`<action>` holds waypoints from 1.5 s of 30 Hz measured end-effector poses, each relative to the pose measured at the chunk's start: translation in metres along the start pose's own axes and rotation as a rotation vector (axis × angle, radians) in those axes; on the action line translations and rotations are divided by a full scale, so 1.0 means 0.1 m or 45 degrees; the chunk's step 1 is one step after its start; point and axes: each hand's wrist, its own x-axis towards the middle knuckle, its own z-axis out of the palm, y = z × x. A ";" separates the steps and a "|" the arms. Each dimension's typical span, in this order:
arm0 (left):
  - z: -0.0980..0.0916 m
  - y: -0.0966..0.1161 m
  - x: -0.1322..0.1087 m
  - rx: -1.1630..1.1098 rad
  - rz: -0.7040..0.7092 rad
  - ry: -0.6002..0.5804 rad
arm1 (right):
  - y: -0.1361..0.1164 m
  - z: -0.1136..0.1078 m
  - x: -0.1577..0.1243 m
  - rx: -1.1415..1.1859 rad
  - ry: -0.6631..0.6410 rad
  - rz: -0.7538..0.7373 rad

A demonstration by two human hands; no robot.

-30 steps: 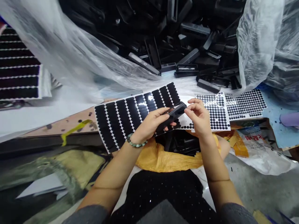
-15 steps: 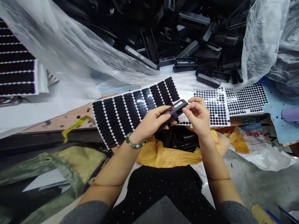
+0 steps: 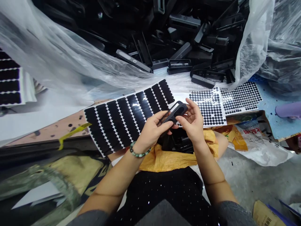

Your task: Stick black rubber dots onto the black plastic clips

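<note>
A long black plastic case [image 3: 175,112] with a carbon-weave face and rounded ends is between my hands, tilted up to the right. My left hand [image 3: 154,127] grips its lower left end, thumb on top and fingers beneath. At the upper right end, my right hand [image 3: 191,121] has its thumb against the near edge and its fingers around the far side. A dark oval patch shows on the face near that end. Behind the hands lies a white sheet of black scalloped stickers [image 3: 122,116]. To the right is a sheet of round black dot stickers [image 3: 208,108].
A heap of similar black cases [image 3: 180,51] fills a clear plastic liner [image 3: 77,59] at the back. Below my hands, a yellow bag [image 3: 168,160] holds more black parts. A purple cylinder [image 3: 288,110] lies at right, yellow tape [image 3: 72,135] at left.
The case has turned so its face shows more, with the dark oval patch now visible. My right hand's fingers have shifted from a pinch on its face to its edges. The view has shifted slightly.
</note>
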 end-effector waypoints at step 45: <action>-0.05 -0.06 0.26 -0.120 -0.090 0.083 | 0.26 -0.50 0.70 -1.164 -0.109 0.103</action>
